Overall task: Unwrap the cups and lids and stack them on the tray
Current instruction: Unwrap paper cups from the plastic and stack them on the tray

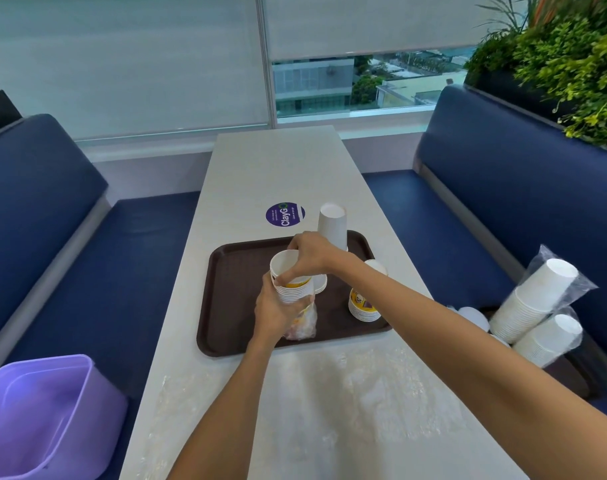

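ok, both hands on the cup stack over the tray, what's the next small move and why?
Probably draw the cup stack up with the right hand, which grips its top, while the left hand, gripping low, drags the plastic wrapper off. The wrapper is bunched at the stack's base, the upper rims are bare, and the brown tray lies right below.

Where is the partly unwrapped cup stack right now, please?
Centre of the head view: the left hand and right hand hold the cup stack over the brown tray, left of the short printed stack.
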### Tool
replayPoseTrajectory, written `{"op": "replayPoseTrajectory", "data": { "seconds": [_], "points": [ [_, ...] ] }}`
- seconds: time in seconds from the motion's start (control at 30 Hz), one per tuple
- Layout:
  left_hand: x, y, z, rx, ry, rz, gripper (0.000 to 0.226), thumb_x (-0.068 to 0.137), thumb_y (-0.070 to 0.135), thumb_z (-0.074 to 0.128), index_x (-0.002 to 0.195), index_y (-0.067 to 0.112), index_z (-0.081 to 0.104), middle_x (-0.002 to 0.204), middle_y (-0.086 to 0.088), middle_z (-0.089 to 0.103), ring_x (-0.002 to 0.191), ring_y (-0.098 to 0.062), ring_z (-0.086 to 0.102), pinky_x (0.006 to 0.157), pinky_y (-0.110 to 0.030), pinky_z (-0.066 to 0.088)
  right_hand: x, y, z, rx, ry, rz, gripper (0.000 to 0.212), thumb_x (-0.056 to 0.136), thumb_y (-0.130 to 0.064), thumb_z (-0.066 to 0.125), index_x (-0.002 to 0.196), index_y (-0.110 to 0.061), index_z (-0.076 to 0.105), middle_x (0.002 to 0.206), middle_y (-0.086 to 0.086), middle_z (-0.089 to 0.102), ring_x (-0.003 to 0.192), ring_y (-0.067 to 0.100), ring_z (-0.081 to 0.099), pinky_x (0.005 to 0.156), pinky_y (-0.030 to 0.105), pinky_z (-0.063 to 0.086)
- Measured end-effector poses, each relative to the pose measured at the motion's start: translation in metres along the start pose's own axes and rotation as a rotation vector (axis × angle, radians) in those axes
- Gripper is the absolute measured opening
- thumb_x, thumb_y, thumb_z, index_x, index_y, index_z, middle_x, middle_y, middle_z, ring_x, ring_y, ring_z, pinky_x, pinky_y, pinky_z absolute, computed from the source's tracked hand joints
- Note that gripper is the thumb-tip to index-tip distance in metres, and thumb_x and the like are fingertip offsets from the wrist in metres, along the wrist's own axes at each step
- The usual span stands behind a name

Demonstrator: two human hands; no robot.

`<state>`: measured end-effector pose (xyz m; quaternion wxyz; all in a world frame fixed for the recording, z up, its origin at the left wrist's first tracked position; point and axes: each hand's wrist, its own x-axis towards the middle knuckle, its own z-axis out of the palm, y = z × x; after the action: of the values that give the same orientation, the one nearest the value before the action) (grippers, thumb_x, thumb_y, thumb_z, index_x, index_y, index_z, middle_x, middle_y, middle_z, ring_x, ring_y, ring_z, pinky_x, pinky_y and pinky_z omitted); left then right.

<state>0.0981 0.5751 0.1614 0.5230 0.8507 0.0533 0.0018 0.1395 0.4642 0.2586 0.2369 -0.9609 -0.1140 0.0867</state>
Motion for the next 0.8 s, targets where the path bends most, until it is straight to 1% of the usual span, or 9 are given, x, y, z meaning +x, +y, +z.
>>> {"op": "replayPoseTrajectory", "data": {
  "seconds": [0.07, 0.13, 0.23, 0.3, 0.37, 0.43, 0.57, 0.67, 0.8],
  "points": [
    [0.0, 0.001, -0.001, 0.009, -0.005, -0.004, 0.084, 0.067, 0.029, 0.085, 0.134, 0.015, 0.036, 0.128, -0.006, 0.057, 0.117, -0.024, 0.055, 0.096, -0.036, 0.047, 0.0, 0.0, 0.0, 0.013, 0.001, -0.006, 0.059, 0.069, -0.046, 0.08, 0.11, -0.008, 0.062, 0.105, 0.006, 0.064, 0.087, 0.014, 0.056, 0.069, 0.023, 0.043],
    [0.001, 0.002, -0.001, 0.021, -0.01, -0.008, 0.085, 0.068, 0.029, 0.085, 0.135, 0.015, 0.035, 0.128, -0.005, 0.056, 0.117, -0.024, 0.055, 0.094, -0.033, 0.046, -0.001, 0.0, -0.004, 0.03, 0.024, -0.014, 0.06, 0.07, -0.045, 0.08, 0.112, -0.008, 0.061, 0.105, 0.005, 0.062, 0.088, 0.015, 0.054, 0.07, 0.024, 0.044],
    [0.001, 0.003, -0.003, 0.032, -0.02, 0.009, 0.087, 0.067, 0.03, 0.085, 0.137, 0.016, 0.034, 0.129, -0.004, 0.056, 0.118, -0.023, 0.055, 0.093, -0.032, 0.045, -0.006, 0.0, -0.017, 0.114, 0.09, -0.023, 0.065, 0.074, -0.044, 0.077, 0.126, -0.011, 0.054, 0.118, 0.003, 0.055, 0.102, 0.016, 0.052, 0.078, 0.025, 0.045],
    [0.002, 0.003, -0.004, 0.028, -0.031, 0.019, 0.087, 0.068, 0.03, 0.085, 0.137, 0.017, 0.034, 0.131, -0.003, 0.055, 0.119, -0.023, 0.054, 0.094, -0.032, 0.044, -0.01, 0.002, -0.027, 0.186, 0.113, -0.013, 0.067, 0.076, -0.042, 0.076, 0.132, -0.015, 0.05, 0.128, 0.005, 0.052, 0.112, 0.019, 0.052, 0.086, 0.028, 0.047],
    [0.002, 0.004, -0.005, 0.026, -0.037, 0.018, 0.085, 0.068, 0.029, 0.085, 0.136, 0.018, 0.035, 0.13, -0.003, 0.056, 0.117, -0.023, 0.055, 0.091, -0.029, 0.044, -0.016, 0.006, -0.037, 0.211, 0.083, 0.016, 0.065, 0.079, -0.041, 0.073, 0.133, -0.016, 0.048, 0.131, 0.006, 0.052, 0.11, 0.02, 0.051, 0.087, 0.029, 0.047],
    [0.001, 0.004, -0.007, 0.031, -0.04, 0.009, 0.083, 0.067, 0.028, 0.085, 0.134, 0.017, 0.037, 0.128, -0.004, 0.058, 0.115, -0.024, 0.056, 0.089, -0.028, 0.044, -0.023, 0.012, -0.044, 0.208, 0.024, 0.06, 0.063, 0.081, -0.039, 0.072, 0.134, -0.016, 0.046, 0.132, 0.006, 0.05, 0.104, 0.017, 0.048, 0.085, 0.027, 0.045],
    [0.002, 0.006, -0.01, 0.045, -0.064, 0.001, 0.085, 0.067, 0.029, 0.085, 0.135, 0.014, 0.036, 0.128, -0.007, 0.058, 0.115, -0.027, 0.057, 0.089, -0.031, 0.045, -0.037, 0.024, -0.044, 0.236, -0.045, 0.145, 0.066, 0.081, -0.032, 0.073, 0.135, -0.015, 0.04, 0.123, 0.003, 0.048, 0.104, 0.017, 0.048, 0.084, 0.025, 0.045],
    [0.001, 0.007, -0.011, 0.044, -0.077, -0.005, 0.088, 0.066, 0.03, 0.086, 0.137, 0.014, 0.035, 0.13, -0.009, 0.056, 0.116, -0.029, 0.055, 0.088, -0.032, 0.045, -0.045, 0.031, -0.036, 0.208, -0.106, 0.198, 0.065, 0.079, -0.033, 0.074, 0.133, -0.016, 0.042, 0.119, 0.001, 0.05, 0.107, 0.018, 0.051, 0.086, 0.025, 0.044],
    [0.002, 0.008, -0.013, 0.067, -0.095, -0.004, 0.089, 0.066, 0.031, 0.086, 0.136, 0.013, 0.033, 0.131, -0.011, 0.055, 0.117, -0.03, 0.054, 0.088, -0.035, 0.046, -0.055, 0.032, -0.022, 0.204, -0.124, 0.249, 0.063, 0.078, -0.034, 0.075, 0.131, -0.015, 0.046, 0.111, -0.001, 0.051, 0.1, 0.015, 0.05, 0.083, 0.024, 0.042]
  ]
}}
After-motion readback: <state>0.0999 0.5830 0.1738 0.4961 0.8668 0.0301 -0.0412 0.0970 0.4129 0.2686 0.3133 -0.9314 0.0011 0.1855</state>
